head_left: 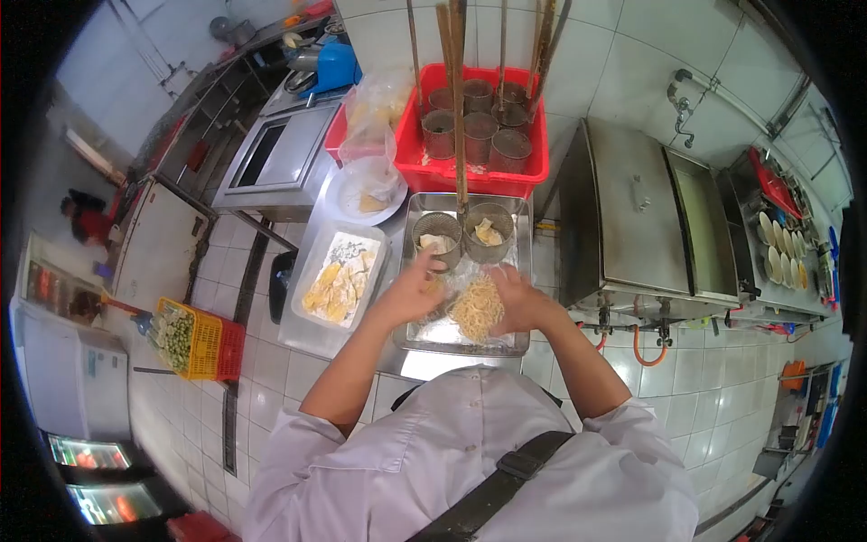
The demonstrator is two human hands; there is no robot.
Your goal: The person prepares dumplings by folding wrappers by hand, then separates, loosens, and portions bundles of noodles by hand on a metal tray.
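Over the tray (pixel 452 349), both of the person's arms reach forward, elbows bent and held out to the sides. The left hand (pixel 419 294) angles inward above the tray's left half, fingers partly curled near the left strainer (pixel 453 255); whether its grip pinches anything I cannot tell. The right hand (pixel 521 303) is above the tray's right half, its grip spread, the palm side next to the noodles (pixel 478 310).

The noodles lie in a loose, tangled mound at the tray's front middle, pale yellow and thin. At the tray's back, the two strainers stand upright side by side, dark mesh cylinders with pale, folded pieces inside; the right strainer (pixel 490 254) is near the right hand's fingers. Left of the tray, on the counter (pixel 433 365), is a white box (pixel 312 319) of floury yellowish pieces. Behind the tray stands a red tub (pixel 470 185) of more strainers.
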